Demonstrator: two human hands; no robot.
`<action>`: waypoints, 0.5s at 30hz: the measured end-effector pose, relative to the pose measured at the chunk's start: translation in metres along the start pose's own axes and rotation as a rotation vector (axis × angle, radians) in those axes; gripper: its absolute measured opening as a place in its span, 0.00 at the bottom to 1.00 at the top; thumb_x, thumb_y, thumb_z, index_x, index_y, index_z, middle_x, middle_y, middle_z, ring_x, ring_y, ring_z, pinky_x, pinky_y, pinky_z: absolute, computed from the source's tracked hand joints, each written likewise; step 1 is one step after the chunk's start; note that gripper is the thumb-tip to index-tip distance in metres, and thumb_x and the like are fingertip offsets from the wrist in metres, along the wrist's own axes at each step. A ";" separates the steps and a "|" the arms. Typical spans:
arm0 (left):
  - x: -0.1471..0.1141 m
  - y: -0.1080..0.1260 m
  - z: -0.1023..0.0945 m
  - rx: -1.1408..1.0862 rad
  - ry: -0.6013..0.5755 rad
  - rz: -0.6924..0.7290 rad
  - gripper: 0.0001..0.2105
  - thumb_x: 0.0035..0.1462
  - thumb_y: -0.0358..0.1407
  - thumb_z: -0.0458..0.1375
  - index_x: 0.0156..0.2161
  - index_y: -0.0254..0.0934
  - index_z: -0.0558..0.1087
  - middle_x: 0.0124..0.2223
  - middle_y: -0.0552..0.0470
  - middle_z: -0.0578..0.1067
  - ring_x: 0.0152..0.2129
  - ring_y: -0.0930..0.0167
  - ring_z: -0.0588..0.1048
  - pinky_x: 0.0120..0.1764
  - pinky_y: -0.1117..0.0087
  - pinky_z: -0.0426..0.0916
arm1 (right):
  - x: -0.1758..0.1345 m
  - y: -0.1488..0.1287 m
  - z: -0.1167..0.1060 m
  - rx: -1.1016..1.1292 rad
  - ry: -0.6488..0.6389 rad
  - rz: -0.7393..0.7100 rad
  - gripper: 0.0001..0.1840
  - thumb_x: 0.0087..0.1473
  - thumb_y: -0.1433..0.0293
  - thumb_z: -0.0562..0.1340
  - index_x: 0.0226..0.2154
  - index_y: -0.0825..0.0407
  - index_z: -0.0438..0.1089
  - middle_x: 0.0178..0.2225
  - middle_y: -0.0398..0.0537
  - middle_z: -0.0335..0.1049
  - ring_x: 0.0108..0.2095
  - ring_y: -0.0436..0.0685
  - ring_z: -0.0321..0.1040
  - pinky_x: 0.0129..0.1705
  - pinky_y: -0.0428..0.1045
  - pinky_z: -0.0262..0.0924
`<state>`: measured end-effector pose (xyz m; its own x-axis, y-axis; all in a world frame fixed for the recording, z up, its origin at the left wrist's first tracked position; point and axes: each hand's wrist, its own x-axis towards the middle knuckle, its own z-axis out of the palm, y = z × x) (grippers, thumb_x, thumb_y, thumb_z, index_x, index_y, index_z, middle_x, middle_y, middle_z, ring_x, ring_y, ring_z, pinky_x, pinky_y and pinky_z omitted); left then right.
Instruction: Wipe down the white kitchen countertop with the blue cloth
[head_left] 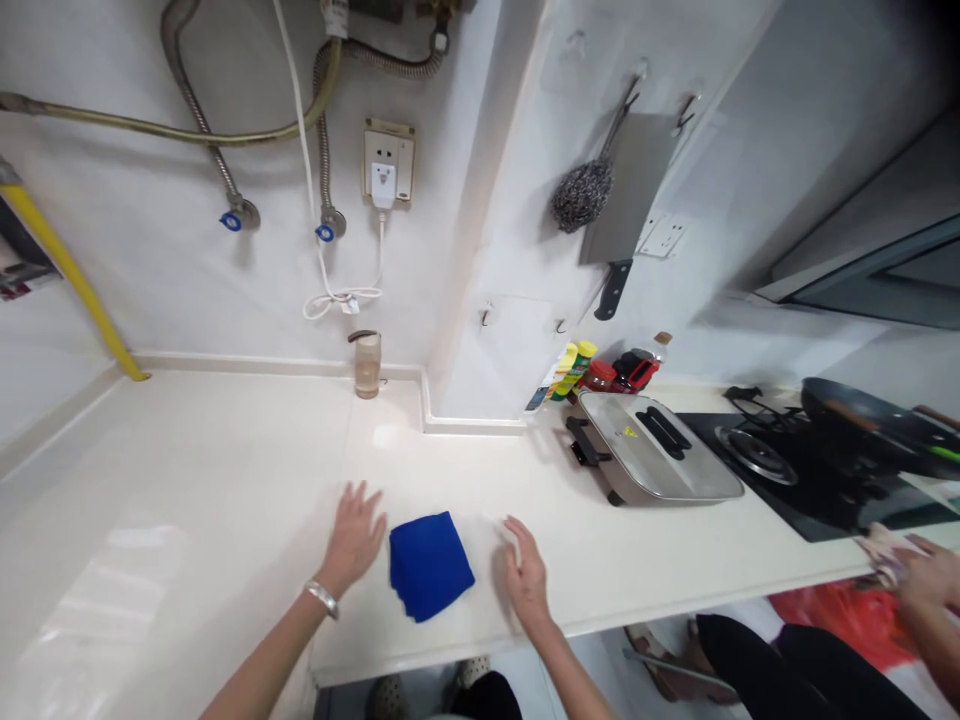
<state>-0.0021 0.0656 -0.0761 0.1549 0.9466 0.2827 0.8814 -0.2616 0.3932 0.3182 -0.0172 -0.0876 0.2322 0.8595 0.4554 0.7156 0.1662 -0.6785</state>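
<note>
Cloth (pixel 431 566), blue and folded, lay on the counter (pixel 240 470) between left hand (pixel 356 538) and right hand (pixel 528 578); the left was spread wide; the right was loosely cupped.

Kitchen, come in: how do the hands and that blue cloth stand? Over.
Left hand, right hand: open, empty, either side of blue cloth. Cloth: folded on counter, nothing on top. Lidded pan: further right, not in the way.

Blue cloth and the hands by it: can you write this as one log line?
cloth: blue, folded, on counter | left hand: open, close beside cloth | right hand: open, apart from cloth
</note>
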 end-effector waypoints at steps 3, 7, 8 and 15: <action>-0.026 0.071 0.032 -0.075 -0.004 0.220 0.23 0.65 0.43 0.47 0.61 0.39 0.68 0.68 0.39 0.61 0.68 0.53 0.52 0.64 0.43 0.58 | -0.014 0.060 -0.041 -0.195 0.000 0.033 0.28 0.65 0.56 0.44 0.50 0.54 0.70 0.55 0.62 0.68 0.59 0.66 0.63 0.60 0.66 0.62; -0.057 0.127 0.064 -0.021 0.027 0.272 0.33 0.60 0.44 0.54 0.68 0.35 0.55 0.71 0.33 0.51 0.69 0.47 0.48 0.63 0.37 0.58 | -0.042 0.115 -0.058 -0.292 -0.055 -0.059 0.27 0.64 0.59 0.45 0.56 0.54 0.67 0.57 0.62 0.66 0.59 0.68 0.63 0.59 0.67 0.63; -0.060 0.129 0.066 -0.003 0.034 0.276 0.34 0.60 0.44 0.54 0.69 0.36 0.52 0.72 0.34 0.48 0.69 0.47 0.47 0.63 0.37 0.58 | -0.047 0.123 -0.057 -0.304 -0.052 -0.092 0.27 0.64 0.61 0.46 0.58 0.52 0.65 0.58 0.61 0.66 0.59 0.68 0.63 0.59 0.66 0.64; -0.054 0.088 0.039 0.097 0.003 0.404 0.35 0.61 0.48 0.53 0.70 0.44 0.47 0.72 0.40 0.51 0.68 0.53 0.54 0.61 0.45 0.64 | -0.059 0.141 -0.045 -0.362 -0.017 -0.151 0.31 0.63 0.64 0.49 0.67 0.41 0.49 0.62 0.54 0.62 0.60 0.69 0.63 0.57 0.68 0.67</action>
<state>0.0846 -0.0015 -0.0913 0.4958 0.7707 0.4003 0.7878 -0.5931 0.1662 0.4352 -0.0662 -0.1839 0.0978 0.8467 0.5230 0.9276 0.1129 -0.3561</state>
